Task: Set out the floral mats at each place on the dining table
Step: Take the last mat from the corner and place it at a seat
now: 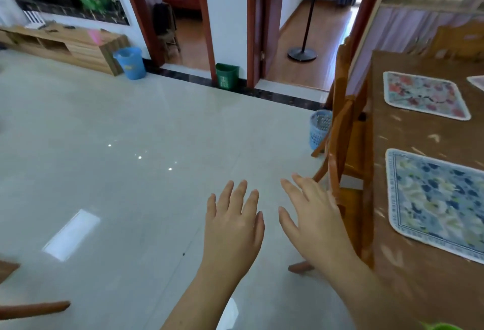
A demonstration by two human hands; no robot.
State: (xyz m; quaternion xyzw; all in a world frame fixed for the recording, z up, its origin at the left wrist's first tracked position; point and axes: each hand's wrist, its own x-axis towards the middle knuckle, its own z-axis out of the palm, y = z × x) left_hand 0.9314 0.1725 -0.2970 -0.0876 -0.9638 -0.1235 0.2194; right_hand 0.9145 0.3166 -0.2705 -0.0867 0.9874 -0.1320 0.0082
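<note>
A blue floral mat (437,204) lies flat on the brown dining table (408,136) at the near right. Farther back on the same table lies a pink floral mat (424,95). The corner of a third mat (478,81) shows at the right edge. My left hand (233,227) and my right hand (314,214) hover over the tiled floor to the left of the table, palms down, fingers spread, holding nothing. My right hand is close to the back of a wooden chair (340,146).
Wooden chairs are tucked along the table's left side. A light blue basket (319,128) stands on the floor beside them. A blue bin (130,63), a green bin (227,75) and a standing fan (303,52) are by the far doorways. A low wooden cabinet (65,44) lines the left wall.
</note>
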